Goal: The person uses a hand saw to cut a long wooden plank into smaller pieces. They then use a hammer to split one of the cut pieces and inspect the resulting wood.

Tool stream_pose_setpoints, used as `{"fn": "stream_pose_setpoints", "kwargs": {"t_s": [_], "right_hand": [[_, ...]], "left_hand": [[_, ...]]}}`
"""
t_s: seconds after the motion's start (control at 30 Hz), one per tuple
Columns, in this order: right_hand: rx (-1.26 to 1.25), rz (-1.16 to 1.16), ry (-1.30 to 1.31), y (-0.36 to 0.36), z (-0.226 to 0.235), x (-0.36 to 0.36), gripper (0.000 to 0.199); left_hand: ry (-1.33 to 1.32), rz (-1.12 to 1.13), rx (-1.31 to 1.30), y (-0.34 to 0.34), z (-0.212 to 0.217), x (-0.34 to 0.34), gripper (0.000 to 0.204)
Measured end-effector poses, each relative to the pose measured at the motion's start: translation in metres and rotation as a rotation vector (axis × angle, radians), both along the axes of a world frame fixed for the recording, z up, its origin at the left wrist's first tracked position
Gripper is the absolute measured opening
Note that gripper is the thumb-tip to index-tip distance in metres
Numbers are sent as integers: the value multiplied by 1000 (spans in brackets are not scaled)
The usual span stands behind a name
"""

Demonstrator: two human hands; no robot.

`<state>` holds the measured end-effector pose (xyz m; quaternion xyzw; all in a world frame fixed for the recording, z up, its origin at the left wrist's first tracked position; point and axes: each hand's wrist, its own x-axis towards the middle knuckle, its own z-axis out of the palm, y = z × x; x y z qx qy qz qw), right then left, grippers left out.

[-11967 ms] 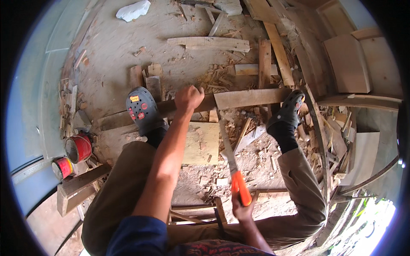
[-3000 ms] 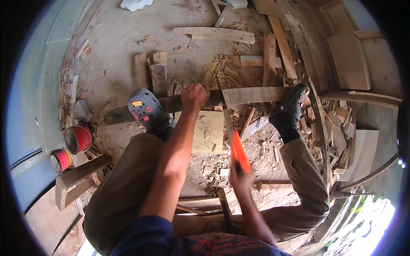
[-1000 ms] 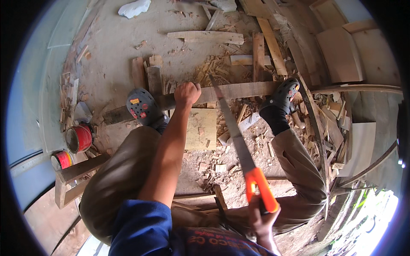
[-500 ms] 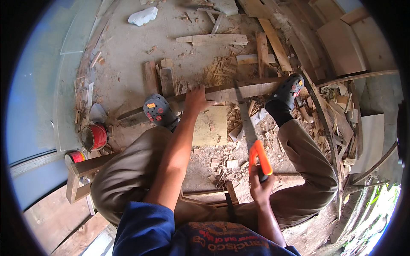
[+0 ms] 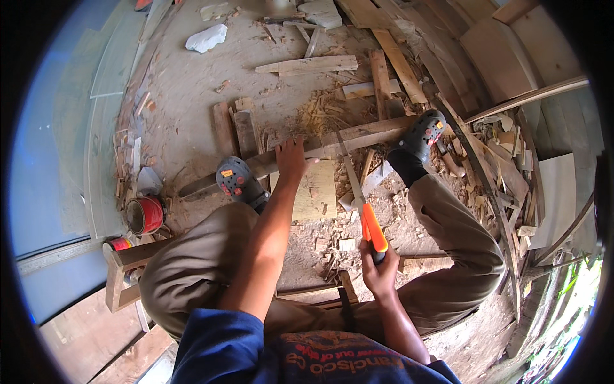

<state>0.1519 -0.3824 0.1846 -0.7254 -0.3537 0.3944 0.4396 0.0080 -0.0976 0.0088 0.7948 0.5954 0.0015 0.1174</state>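
A long, weathered wooden beam [image 5: 374, 133] lies slantwise across the floor in front of me. My left hand [image 5: 291, 159] grips it near its middle, fingers over the far edge and thumb pointing right. In my right hand [image 5: 380, 269] is a handsaw [image 5: 375, 235] with an orange and black handle. Its narrow blade points away from me, and the tip part crosses the beam just right of my left hand. My left foot, in a grey clog [image 5: 238, 179], rests on the beam's left part. The other grey clog [image 5: 425, 136] is at its right end.
Under the beam lies a pale square board [image 5: 314, 192], with wood chips [image 5: 326, 246] scattered around. Short wood blocks [image 5: 246, 131] and a plank [image 5: 307, 65] lie beyond. A red can [image 5: 146, 216] stands at left. Boards [image 5: 502, 54] lean at the far right.
My right hand has shifted slightly forward and left with the saw, whose handle now appears more edge-on. My left hand remains on the beam. The whole view has shifted a little.
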Motion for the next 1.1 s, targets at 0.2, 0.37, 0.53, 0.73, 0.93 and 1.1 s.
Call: {"fn": "stream_pose_setpoints", "kwargs": {"t_s": [0.2,0.37,0.53,0.73,0.93,1.1], "right_hand": [[-26,15,-52,1,5,0,12],[-19,12,-42,5,3,-1,11],[-119,91,-92,12,10,-7,16],[-229,172,-180,11,5,-1,17],[-227,156,-155,15,8,-1,16],[-248,122,-136,16,11,-5,19]], "left_hand": [[89,43,-3,-6,-11,10,76],[44,9,-11,-3,-15,11,72],[65,14,86,-5,-30,6,64],[22,-6,-79,-1,-1,11,64],[121,17,-39,9,-23,11,46],[159,42,-11,11,-29,22,40]]}}
